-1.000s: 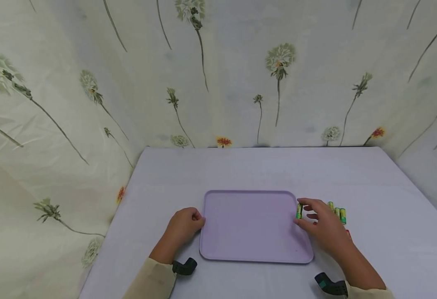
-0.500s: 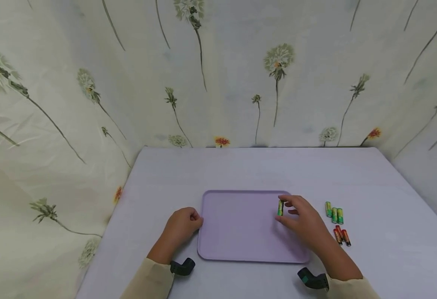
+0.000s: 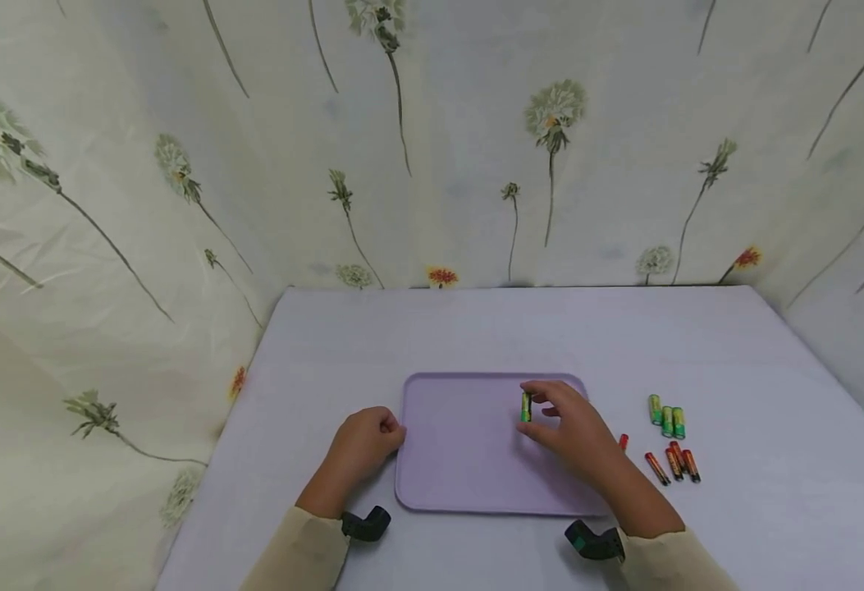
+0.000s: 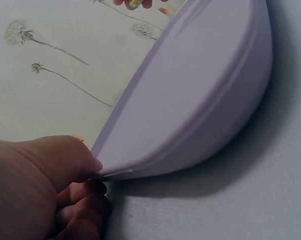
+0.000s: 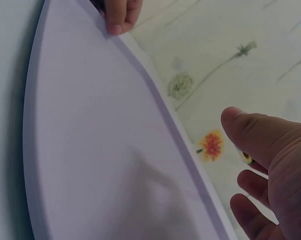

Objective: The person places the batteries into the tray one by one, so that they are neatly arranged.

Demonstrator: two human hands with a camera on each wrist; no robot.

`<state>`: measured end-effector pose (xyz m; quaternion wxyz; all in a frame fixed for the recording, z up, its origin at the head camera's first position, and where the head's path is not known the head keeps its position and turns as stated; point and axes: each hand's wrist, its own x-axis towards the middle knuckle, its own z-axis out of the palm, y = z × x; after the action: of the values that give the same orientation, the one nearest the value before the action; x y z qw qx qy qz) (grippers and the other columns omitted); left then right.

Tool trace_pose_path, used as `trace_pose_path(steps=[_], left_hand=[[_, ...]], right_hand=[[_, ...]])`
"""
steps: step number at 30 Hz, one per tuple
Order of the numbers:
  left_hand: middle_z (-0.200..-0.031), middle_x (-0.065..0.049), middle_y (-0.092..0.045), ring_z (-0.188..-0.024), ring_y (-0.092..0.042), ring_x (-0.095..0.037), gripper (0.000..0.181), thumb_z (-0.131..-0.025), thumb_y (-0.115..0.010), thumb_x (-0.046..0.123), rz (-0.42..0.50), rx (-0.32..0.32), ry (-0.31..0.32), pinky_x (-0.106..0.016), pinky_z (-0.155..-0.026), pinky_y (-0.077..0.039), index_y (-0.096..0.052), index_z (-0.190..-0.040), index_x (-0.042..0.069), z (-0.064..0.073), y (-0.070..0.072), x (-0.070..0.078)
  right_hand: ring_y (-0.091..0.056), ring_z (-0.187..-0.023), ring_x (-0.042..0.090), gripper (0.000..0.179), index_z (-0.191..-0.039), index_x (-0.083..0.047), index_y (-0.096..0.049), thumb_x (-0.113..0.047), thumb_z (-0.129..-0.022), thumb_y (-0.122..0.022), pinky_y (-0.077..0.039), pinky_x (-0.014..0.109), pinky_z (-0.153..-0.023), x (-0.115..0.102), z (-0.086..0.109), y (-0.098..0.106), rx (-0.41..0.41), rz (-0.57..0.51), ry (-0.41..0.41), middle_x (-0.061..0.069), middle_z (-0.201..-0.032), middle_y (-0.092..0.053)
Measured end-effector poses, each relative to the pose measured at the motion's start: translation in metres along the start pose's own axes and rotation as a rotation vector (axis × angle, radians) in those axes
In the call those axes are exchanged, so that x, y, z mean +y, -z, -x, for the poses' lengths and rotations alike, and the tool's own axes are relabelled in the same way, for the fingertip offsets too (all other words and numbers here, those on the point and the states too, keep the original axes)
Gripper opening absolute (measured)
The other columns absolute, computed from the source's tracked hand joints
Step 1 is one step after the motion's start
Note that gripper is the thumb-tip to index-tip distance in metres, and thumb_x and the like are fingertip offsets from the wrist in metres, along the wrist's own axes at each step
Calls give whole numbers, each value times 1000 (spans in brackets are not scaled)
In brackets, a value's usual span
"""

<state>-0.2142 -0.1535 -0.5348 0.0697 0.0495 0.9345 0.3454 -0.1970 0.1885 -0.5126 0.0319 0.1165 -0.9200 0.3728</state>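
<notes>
A light purple tray (image 3: 461, 468) lies on the table in the head view. My left hand (image 3: 363, 443) pinches its left rim; in the left wrist view the thumb (image 4: 73, 157) lies on the rim and the other fingers are curled below. Over the tray, my right hand (image 3: 575, 431) holds a green-and-yellow battery (image 3: 526, 406) upright between thumb and fingertips, clear of the tray surface. The right wrist view shows only a little of that battery (image 5: 246, 157) behind the thumb, and the hand's shadow falls on the tray.
Right of the tray lie three green batteries (image 3: 668, 421) in a group. Several red batteries (image 3: 674, 464) lie nearer me, one (image 3: 624, 442) partly behind my right forearm. A flower-printed cloth (image 3: 432, 164) hangs behind the white table (image 3: 343, 328).
My right hand has carried the green battery leftward from the tray's right edge to above its right half. Batteries behind the arm have come into view. My left hand stays on the rim.
</notes>
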Motion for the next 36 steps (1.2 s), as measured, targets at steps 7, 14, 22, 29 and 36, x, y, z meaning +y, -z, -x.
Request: trace_pose_path(steps=[7, 14, 22, 29, 36], left_hand=[[-75, 3, -59, -72, -54, -15, 18, -94, -71, 27, 0, 4, -14, -32, -66, -43, -64, -80, 16, -2, -2, 0], [-75, 3, -60, -70, -54, -15, 19, -95, -70, 28, 6, -8, 4, -32, -64, -42, -65, -80, 17, -2, -2, 0], [-74, 3, -60, -70, -54, -16, 20, -95, -70, 29, 9, -9, 26, -32, -64, -42, -64, -80, 17, -2, 2, 0], [-74, 3, -60, -69, -53, -15, 20, -94, -70, 28, 5, -8, 6, -32, -64, -42, -64, -79, 16, -1, 2, 0], [-74, 3, -60, -69, -53, -15, 19, -94, -70, 28, -9, 1, -2, -32, -64, -42, -64, -80, 16, -2, 0, 1]], right_hand=[[-63, -122, 28, 60, -141, -9, -60, -18, -87, -86, -56, 47, -98, -12, -8, -12, -9, -37, 37, 8, -134, -64], [-65, -120, 29, 60, -141, -12, -60, -20, -87, -86, -55, 49, -99, -19, -13, -24, -31, -41, 56, 6, -133, -65], [-65, -118, 26, 59, -138, -11, -63, -19, -85, -88, -54, 49, -99, -27, -20, -42, -46, 13, 123, 5, -132, -66], [-64, -119, 23, 58, -137, -14, -64, -19, -85, -88, -51, 48, -101, -32, -22, -59, -84, 11, 131, 1, -133, -66], [-61, -123, 19, 57, -137, -17, -64, -21, -85, -88, -49, 46, -106, -37, -24, -75, -111, -4, 128, -2, -134, -65]])
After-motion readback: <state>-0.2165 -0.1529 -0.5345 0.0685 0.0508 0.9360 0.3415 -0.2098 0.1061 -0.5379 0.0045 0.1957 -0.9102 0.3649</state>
